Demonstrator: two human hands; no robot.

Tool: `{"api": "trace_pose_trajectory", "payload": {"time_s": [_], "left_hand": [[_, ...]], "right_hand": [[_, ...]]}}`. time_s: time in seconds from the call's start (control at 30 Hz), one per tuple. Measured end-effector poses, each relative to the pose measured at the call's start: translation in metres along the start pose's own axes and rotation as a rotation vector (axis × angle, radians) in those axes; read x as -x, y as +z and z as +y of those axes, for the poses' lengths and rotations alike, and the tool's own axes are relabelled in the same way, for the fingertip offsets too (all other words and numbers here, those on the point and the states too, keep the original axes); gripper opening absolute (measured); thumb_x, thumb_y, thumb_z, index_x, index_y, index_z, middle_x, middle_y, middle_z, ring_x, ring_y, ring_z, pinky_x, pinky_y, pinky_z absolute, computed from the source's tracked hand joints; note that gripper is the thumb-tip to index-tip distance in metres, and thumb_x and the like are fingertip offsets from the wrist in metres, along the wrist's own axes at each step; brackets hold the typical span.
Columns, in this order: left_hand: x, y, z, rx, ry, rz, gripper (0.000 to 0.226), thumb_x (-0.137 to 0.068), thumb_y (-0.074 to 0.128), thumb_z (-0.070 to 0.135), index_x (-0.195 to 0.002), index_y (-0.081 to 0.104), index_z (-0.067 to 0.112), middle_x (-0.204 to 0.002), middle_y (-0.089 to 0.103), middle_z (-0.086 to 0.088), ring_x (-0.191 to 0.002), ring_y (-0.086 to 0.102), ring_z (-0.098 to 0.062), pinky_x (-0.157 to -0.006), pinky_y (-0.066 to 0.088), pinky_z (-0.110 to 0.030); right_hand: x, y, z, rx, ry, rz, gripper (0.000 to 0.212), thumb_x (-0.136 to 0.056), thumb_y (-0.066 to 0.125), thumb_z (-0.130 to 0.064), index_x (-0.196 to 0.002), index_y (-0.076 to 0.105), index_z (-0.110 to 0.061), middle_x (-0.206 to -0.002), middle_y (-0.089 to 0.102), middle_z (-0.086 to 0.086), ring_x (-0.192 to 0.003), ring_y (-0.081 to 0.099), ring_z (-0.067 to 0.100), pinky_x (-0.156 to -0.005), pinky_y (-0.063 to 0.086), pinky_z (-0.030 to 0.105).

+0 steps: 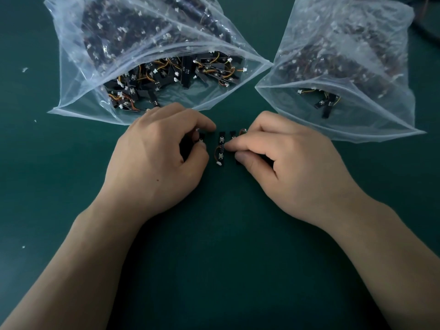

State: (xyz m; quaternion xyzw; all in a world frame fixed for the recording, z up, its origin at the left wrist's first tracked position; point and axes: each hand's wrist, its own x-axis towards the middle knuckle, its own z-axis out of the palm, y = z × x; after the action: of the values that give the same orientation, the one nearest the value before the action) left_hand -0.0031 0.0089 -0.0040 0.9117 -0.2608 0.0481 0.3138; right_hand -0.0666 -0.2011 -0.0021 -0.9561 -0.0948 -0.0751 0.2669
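Electronics bench in a workshop or small assembly room, not a domestic setting. The work surface is a dark green mat (pixel 47 186). Two clear zip-top bags, the left bag (pixel 95 115) and the right bag (pixel 357 129), hold bulk lots of identical small black circuit boards (each with coloured wires and a white connector). A few loose boards (pixel 221 148) lie side by side on the mat, and white plastic scraps (pixel 24 69) dot its left side.

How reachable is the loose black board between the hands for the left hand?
Probably yes: the loose black board lies bare on the mat beside the left hand, though that hand pinches another piece.
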Motion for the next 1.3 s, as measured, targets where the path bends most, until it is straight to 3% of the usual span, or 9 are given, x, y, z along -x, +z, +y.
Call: {"api": "trace_pose_trajectory", "payload": {"time_s": [0.3, 0.43, 0.6, 0.83, 1.3], "left_hand": [[0.0006, -0.0011, -0.0010, 0.050, -0.056, 0.008, 0.034, -0.083, 0.055, 0.022, -0.107, 0.076, 0.031, -0.092, 0.061, 0.015, -0.079, 0.057, -0.006, -0.068, 0.050, -0.036], [0.0010, -0.0006, -0.0015, 0.044, -0.056, 0.012, 0.032, -0.085, 0.056, 0.023, -0.108, 0.076, 0.032, -0.093, 0.062, 0.014, -0.078, 0.057, -0.004, -0.068, 0.049, -0.035], [0.0009, 0.0000, -0.0019, 0.051, -0.051, 0.022, 0.030, -0.088, 0.058, 0.022, -0.110, 0.075, 0.034, -0.091, 0.062, 0.015, -0.077, 0.056, -0.002, -0.069, 0.049, -0.036], [0.0017, 0.0004, -0.0014, 0.053, -0.040, 0.019, 0.030, -0.087, 0.061, 0.023, -0.112, 0.075, 0.032, -0.089, 0.063, 0.016, -0.078, 0.056, -0.003, -0.071, 0.051, -0.038], [0.0023, -0.0003, -0.0008, 0.057, -0.025, 0.017, 0.029, -0.088, 0.062, 0.022, -0.113, 0.074, 0.033, -0.091, 0.063, 0.016, -0.078, 0.057, -0.004, -0.070, 0.051, -0.039]], "right_hand": [[-0.0004, 0.0046, -0.0034, -0.064, -0.003, 0.014, 0.017, -0.101, 0.067, -0.026, -0.113, 0.077, -0.030, -0.110, 0.066, -0.015, -0.089, 0.066, 0.015, -0.071, 0.055, 0.042], [0.0004, 0.0056, -0.0029, -0.094, 0.004, 0.049, 0.014, -0.098, 0.071, -0.027, -0.111, 0.075, -0.029, -0.107, 0.066, -0.015, -0.076, 0.056, 0.000, -0.066, 0.053, 0.040], [-0.0001, 0.0090, -0.0030, -0.064, 0.064, 0.122, 0.010, -0.096, 0.074, -0.031, -0.103, 0.076, -0.026, -0.101, 0.065, -0.010, -0.083, 0.064, 0.019, -0.067, 0.054, 0.043], [0.0005, 0.0087, -0.0028, -0.067, 0.066, 0.108, 0.009, -0.097, 0.073, -0.032, -0.102, 0.077, -0.026, -0.099, 0.065, -0.010, -0.082, 0.064, 0.019, -0.066, 0.054, 0.043], [0.0009, 0.0084, -0.0007, -0.121, 0.080, 0.114, 0.007, -0.096, 0.072, -0.027, -0.102, 0.076, -0.027, -0.098, 0.063, -0.014, -0.063, 0.045, -0.004, -0.060, 0.047, 0.034]]}}
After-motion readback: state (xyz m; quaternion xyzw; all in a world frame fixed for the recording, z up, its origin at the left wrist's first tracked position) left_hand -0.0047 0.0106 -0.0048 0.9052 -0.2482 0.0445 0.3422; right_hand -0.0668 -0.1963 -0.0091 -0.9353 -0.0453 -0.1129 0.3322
